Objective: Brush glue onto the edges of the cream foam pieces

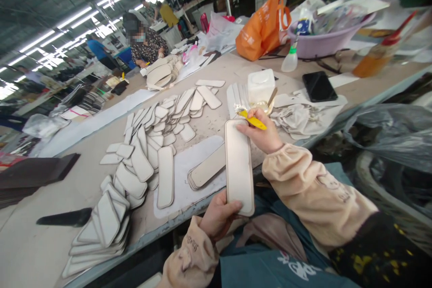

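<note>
Stretching across the view, one long table (91,162) has a smooth, dull brownish top; one person (148,49) in a patterned dark top is at its far side, behind a pile (160,74) of pale pieces; a loose heap (141,157) of flat, round-cornered pieces, too overlapped to count, spreads between; one lilac plastic basin (317,47), full of clear wrapping, stands beside one crumpled orange bag (258,31); one white sheet (182,155) bears one single piece (165,177) and one narrow stack (207,166), partly hidden behind the held panel (239,166); that panel, a long, smooth, rounded rectangle, is raised at the table's near edge, its lower end pinched by the left hand (221,213), its upper end by the right hand (263,131); beyond lie one white tub (261,82), one flat black phone (319,86), one red-tipped bottle (373,59) of amber liquid and one green-capped bottle (289,60); the right hand also grips one yellow handle (256,121).
</note>
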The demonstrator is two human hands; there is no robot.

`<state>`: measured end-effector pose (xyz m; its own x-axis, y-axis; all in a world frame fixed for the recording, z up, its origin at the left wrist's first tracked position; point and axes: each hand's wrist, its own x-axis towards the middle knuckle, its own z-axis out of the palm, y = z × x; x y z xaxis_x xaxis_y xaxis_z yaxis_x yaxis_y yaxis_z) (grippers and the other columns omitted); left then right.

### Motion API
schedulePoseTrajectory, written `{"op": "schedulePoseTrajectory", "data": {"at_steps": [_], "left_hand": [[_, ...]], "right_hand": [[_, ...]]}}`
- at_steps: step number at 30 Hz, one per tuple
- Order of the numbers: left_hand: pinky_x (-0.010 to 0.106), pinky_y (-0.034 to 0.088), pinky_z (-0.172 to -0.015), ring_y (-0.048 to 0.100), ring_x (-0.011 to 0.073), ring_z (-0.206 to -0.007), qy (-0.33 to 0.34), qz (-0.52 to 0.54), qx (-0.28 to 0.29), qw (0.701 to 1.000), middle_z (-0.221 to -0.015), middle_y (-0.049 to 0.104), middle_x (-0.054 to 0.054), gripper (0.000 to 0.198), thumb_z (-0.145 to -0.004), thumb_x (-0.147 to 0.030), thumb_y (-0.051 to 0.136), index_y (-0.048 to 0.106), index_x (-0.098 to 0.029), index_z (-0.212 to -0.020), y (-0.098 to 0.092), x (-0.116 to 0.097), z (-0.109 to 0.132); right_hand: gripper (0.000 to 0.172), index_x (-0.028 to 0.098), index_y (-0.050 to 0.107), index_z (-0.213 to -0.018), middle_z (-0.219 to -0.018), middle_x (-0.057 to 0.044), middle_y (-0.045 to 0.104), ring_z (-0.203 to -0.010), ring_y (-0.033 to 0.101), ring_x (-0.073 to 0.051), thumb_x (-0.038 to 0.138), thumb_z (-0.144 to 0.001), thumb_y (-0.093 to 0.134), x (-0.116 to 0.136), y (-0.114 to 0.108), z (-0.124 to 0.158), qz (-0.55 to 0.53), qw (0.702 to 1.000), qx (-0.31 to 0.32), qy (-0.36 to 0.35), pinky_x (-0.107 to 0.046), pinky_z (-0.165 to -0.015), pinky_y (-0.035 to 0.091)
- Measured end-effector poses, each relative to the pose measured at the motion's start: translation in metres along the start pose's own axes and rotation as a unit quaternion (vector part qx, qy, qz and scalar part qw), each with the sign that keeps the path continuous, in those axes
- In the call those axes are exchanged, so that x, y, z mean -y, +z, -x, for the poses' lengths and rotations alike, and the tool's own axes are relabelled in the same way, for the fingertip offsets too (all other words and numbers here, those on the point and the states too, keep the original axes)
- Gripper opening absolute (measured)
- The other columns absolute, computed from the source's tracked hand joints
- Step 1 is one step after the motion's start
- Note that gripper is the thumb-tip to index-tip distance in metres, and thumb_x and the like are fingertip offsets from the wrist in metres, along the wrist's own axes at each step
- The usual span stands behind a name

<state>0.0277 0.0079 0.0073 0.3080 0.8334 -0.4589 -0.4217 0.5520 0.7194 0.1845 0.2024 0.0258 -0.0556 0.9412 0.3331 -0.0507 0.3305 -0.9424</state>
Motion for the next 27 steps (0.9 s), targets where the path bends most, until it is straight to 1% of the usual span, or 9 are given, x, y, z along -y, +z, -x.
{"op": "schedulePoseTrajectory", "data": {"at_steps": [4, 9, 11, 13, 15, 16, 20, 24, 27], "left_hand": [[0.028, 0.049, -0.068, 0.067, 0.0197, -0.074, 0.041, 0.0, -0.01, 0.999, -0.094, 0.072, 0.012, 0.047, -0.073, -0.039, 0.076, 0.067, -0.012, -0.111, 0.002, -0.015, -0.009], [0.03, 0.051, -0.068, 0.068, 0.0212, -0.075, 0.1, -0.014, -0.098, 0.99, -0.08, 0.073, 0.008, 0.033, -0.075, -0.039, 0.074, 0.071, -0.011, -0.093, 0.009, -0.035, -0.031], [0.03, 0.052, -0.069, 0.068, 0.0225, -0.08, 0.132, -0.019, -0.128, 0.983, -0.081, 0.073, 0.008, 0.031, -0.074, -0.039, 0.074, 0.071, -0.012, -0.091, 0.011, -0.042, -0.037], [0.031, 0.052, -0.072, 0.068, 0.0229, -0.086, 0.176, -0.015, -0.153, 0.972, -0.087, 0.074, 0.008, 0.034, -0.074, -0.04, 0.074, 0.071, -0.013, -0.095, 0.012, -0.051, -0.039], [0.031, 0.052, -0.076, 0.068, 0.0232, -0.089, 0.213, -0.002, -0.172, 0.962, -0.093, 0.074, 0.009, 0.036, -0.073, -0.04, 0.075, 0.07, -0.013, -0.098, 0.011, -0.059, -0.039], [0.032, 0.052, -0.078, 0.068, 0.0235, -0.091, 0.227, 0.006, -0.179, 0.957, -0.095, 0.074, 0.009, 0.037, -0.073, -0.04, 0.075, 0.071, -0.013, -0.098, 0.011, -0.062, -0.038], [0.035, 0.052, -0.083, 0.068, 0.0253, -0.095, 0.252, 0.026, -0.193, 0.948, -0.091, 0.074, 0.01, 0.036, -0.072, -0.039, 0.075, 0.071, -0.013, -0.097, 0.009, -0.066, -0.039], [0.035, 0.052, -0.083, 0.068, 0.0254, -0.096, 0.256, 0.032, -0.184, 0.949, -0.09, 0.075, 0.01, 0.033, -0.075, -0.036, 0.074, 0.072, -0.012, -0.099, 0.008, -0.063, -0.042], [0.035, 0.052, -0.082, 0.068, 0.0253, -0.094, 0.245, 0.047, -0.176, 0.952, -0.089, 0.075, 0.011, 0.033, -0.076, -0.034, 0.073, 0.072, -0.011, -0.099, 0.008, -0.061, -0.044]], "right_hand": [[0.037, 0.026, 0.041, -0.087, -0.064, 0.007, 0.038, -0.053, 0.038, -0.011, 0.036, -0.072, 0.073, 0.006, 0.001, 0.006, 0.001, 1.0, 0.016, -0.002, -0.026, -0.051, 0.032], [0.035, 0.025, 0.042, -0.089, -0.066, 0.007, 0.04, -0.054, 0.042, -0.01, 0.037, -0.076, 0.072, 0.01, 0.01, 0.018, 0.01, 0.999, 0.045, -0.016, -0.025, -0.052, 0.039], [0.039, 0.026, 0.041, -0.091, -0.074, 0.006, 0.05, -0.058, 0.052, -0.01, 0.039, -0.075, 0.073, 0.01, 0.014, 0.023, -0.007, 0.998, 0.062, -0.008, -0.026, -0.057, 0.046], [0.045, 0.026, 0.038, -0.094, -0.092, 0.001, 0.061, -0.068, 0.063, -0.013, 0.041, -0.073, 0.075, 0.011, 0.017, 0.028, -0.043, 0.994, 0.097, 0.015, -0.03, -0.066, 0.054], [0.05, 0.027, 0.035, -0.095, -0.105, -0.003, 0.065, -0.075, 0.068, -0.016, 0.042, -0.072, 0.076, 0.011, 0.019, 0.033, -0.07, 0.987, 0.137, 0.036, -0.034, -0.072, 0.057], [0.051, 0.027, 0.035, -0.095, -0.107, -0.004, 0.065, -0.076, 0.069, -0.017, 0.042, -0.071, 0.077, 0.012, 0.02, 0.035, -0.072, 0.985, 0.151, 0.04, -0.036, -0.072, 0.058], [0.049, 0.027, 0.039, -0.094, -0.095, -0.003, 0.066, -0.072, 0.069, -0.021, 0.041, -0.069, 0.079, 0.013, 0.026, 0.043, -0.028, 0.987, 0.159, 0.023, -0.039, -0.069, 0.058], [0.039, 0.027, 0.04, -0.091, -0.08, 0.001, 0.062, -0.067, 0.064, -0.02, 0.039, -0.075, 0.074, 0.014, 0.029, 0.044, 0.006, 0.989, 0.146, 0.001, -0.037, -0.065, 0.054], [0.035, 0.027, 0.041, -0.091, -0.078, 0.002, 0.06, -0.066, 0.062, -0.02, 0.036, -0.077, 0.072, 0.017, 0.027, 0.044, 0.031, 0.988, 0.148, -0.006, -0.036, -0.064, 0.052]]}}
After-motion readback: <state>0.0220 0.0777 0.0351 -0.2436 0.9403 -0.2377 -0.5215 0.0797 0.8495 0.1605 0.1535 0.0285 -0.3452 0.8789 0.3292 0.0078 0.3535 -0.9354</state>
